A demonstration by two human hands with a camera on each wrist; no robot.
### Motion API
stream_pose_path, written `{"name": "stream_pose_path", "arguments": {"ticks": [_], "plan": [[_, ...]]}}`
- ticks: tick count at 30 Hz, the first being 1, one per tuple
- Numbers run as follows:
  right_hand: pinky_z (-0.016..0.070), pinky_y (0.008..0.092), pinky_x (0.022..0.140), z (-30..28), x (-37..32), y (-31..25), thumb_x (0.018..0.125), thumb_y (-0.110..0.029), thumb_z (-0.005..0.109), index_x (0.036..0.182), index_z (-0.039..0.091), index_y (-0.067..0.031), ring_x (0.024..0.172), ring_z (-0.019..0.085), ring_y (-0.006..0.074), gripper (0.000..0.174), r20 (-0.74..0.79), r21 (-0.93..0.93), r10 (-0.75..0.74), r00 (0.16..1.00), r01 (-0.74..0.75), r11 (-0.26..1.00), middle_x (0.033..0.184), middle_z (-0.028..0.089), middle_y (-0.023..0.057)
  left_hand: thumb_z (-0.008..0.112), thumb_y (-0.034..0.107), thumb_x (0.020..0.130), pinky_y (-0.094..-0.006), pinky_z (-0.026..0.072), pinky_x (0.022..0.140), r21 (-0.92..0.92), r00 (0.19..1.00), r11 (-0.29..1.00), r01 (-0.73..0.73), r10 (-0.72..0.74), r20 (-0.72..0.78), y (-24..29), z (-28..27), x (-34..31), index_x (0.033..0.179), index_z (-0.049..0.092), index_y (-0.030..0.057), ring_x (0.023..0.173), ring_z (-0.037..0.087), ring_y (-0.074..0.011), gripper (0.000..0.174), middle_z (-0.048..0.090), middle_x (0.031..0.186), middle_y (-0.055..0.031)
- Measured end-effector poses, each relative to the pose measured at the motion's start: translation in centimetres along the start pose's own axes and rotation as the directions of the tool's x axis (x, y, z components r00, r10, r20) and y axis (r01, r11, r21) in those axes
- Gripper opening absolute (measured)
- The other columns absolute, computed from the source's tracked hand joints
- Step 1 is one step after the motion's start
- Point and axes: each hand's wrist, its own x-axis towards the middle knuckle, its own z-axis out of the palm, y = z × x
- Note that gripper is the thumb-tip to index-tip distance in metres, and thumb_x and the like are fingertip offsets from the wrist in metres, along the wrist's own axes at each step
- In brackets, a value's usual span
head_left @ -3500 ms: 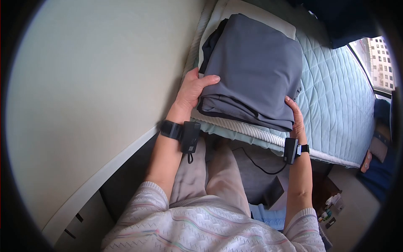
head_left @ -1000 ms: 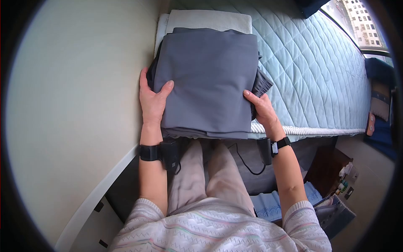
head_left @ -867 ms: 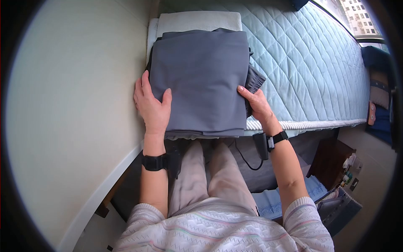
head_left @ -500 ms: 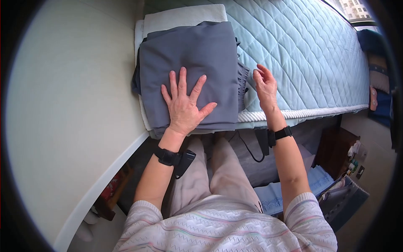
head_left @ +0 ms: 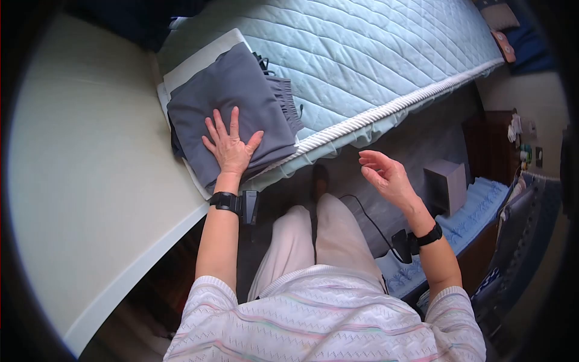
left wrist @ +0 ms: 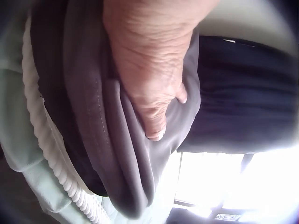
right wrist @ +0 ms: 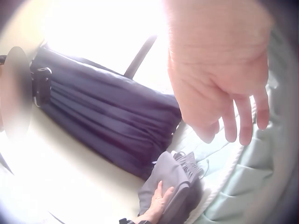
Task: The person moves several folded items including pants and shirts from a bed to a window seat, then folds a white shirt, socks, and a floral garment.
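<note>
Folded grey trousers [head_left: 241, 78] lie at the corner of the bed, beside the wall. An elastic waistband [head_left: 284, 99] with a dark cord sticks out on their right side. My left hand [head_left: 232, 148] rests flat on top of the trousers with its fingers spread. In the left wrist view, the folded layers of the trousers [left wrist: 117, 140] show below the thumb. My right hand [head_left: 391, 181] hangs in the air off the bed's front edge, fingers loosely bent, holding nothing. A folded white towel [head_left: 211, 51] shows from under the trousers at the back.
A pale blue quilted mattress cover [head_left: 350, 54] with white corded edging spreads to the right. The wall [head_left: 90, 163] stands close on the left. On the floor side are a grey box [head_left: 446, 187], a blue patterned cloth [head_left: 476, 211] and a dark wooden cabinet [head_left: 488, 139].
Both hands held the trousers' sides earlier. The left has moved onto their top and lies flat; the right has let go and drawn back off the bed. The head view has turned right.
</note>
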Motion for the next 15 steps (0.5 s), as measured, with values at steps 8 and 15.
{"name": "stream_pose_path", "arguments": {"ticks": [8,15], "plan": [[0.0493,0.0265,0.073,3.6,-23.7,4.4,0.081,-0.011,0.061,0.111,0.058,-0.0061,0.082,0.062,0.0151,0.031,-0.211,0.163,0.224,0.952,-0.191,0.968,0.092,0.065,0.008,0.04,0.071,0.076,-0.0635,0.019,0.098,0.094,0.999,0.995,-0.025,0.021,0.037,-0.8,-0.3,0.2,0.141,0.016,0.0325,0.133,0.013,-0.0381,0.079,0.017,0.145,-0.0154],[0.0476,0.0246,0.079,11.7,-42.4,5.9,0.083,-0.01,0.058,0.114,0.055,-0.0011,0.089,0.059,0.0123,0.031,-0.335,0.487,0.585,0.738,-0.396,0.778,0.098,0.062,0.007,0.028,0.067,0.084,-0.0547,0.0325,0.093,0.251,0.977,0.947,-0.201,0.211,-0.013,-4.8,1.8,-2.3,0.138,0.029,0.026,0.126,0.032,-0.0318,0.067,0.033,0.139,-0.0107]]}}
